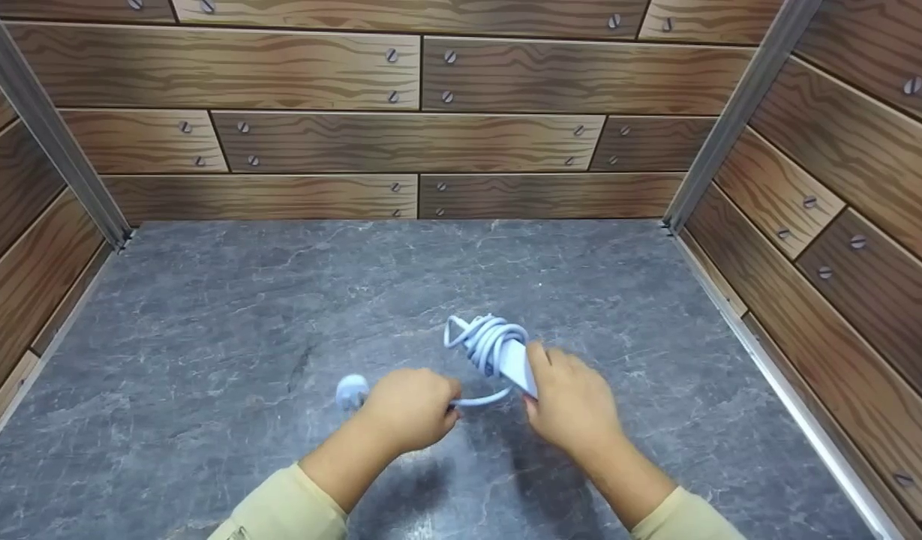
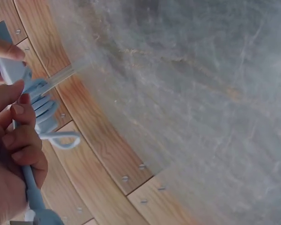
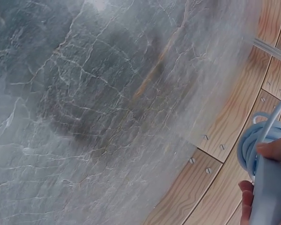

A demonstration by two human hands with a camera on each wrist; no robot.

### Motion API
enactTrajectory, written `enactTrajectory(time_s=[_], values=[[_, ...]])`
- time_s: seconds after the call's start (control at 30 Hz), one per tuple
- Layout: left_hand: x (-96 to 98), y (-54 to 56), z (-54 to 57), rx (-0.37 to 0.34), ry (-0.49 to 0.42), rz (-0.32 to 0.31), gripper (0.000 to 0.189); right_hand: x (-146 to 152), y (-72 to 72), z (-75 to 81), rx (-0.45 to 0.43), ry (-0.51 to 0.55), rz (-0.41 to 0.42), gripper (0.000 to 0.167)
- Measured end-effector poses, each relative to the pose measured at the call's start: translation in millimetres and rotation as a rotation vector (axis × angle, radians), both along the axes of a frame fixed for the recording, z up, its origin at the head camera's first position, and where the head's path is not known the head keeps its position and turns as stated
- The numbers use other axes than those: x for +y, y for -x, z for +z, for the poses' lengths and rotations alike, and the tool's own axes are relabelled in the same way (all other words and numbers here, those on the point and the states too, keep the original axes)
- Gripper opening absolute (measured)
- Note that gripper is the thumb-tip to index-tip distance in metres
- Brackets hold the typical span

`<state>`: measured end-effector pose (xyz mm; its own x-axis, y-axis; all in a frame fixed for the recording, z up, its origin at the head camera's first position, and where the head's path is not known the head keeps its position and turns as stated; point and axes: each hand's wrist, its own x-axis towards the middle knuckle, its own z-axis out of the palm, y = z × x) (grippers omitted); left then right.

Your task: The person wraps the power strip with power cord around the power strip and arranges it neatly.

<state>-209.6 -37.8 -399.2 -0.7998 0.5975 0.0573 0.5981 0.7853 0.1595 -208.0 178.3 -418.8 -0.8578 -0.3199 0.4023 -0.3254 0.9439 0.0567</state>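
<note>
A pale blue power strip (image 1: 518,367) is held up over the grey surface, its cord wound in several loops (image 1: 494,339) around the far end. My right hand (image 1: 577,397) grips the near end of the body, thumb on one side and fingers on the other, as the right wrist view shows beside the strip (image 3: 271,194). From the loops a free length of cord (image 1: 481,401) runs left into my left hand (image 1: 410,409). Its fingers curl round the cord, and the plug (image 1: 352,391) sticks out past that hand. In the left wrist view the plug (image 2: 48,217) is partly cut off.
Below the hands lies a grey marble-patterned tabletop (image 1: 243,322). Wood-plank-patterned panels rise at the back (image 1: 318,142), left (image 1: 33,300) and right (image 1: 843,300). Metal corner posts (image 1: 738,112) join them, and a metal strip (image 1: 791,405) edges the right side.
</note>
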Motion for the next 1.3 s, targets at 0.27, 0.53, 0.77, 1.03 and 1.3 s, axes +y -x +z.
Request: enactTrajectory(time_s=[0.27,0.53,0.77,1.03,1.3], values=[[3.7,0.2,17.6,0.279,0.183,-0.198,0.027,-2.8,-2.2,-4.3,-0.028,-0.072,0.121,0.062],[7.6,5.8,18.8,0.57,0.236,-0.525,0.027,-11.8,-7.3,-4.6,-0.016,-0.173,0.326,0.049],[-1.3,17.0,9.8,0.535,0.093,-0.61,0.027,-10.5,-7.4,-0.8,0.02,-0.177,0.546,0.04],[-15.9,28.6,2.4,0.405,0.004,-0.548,0.034,-7.2,-8.2,2.5,-0.013,-0.034,0.715,0.047],[-25.4,32.5,-11.6,0.163,-0.266,-0.473,0.033,-7.1,-8.1,14.4,0.018,0.085,0.774,0.05]])
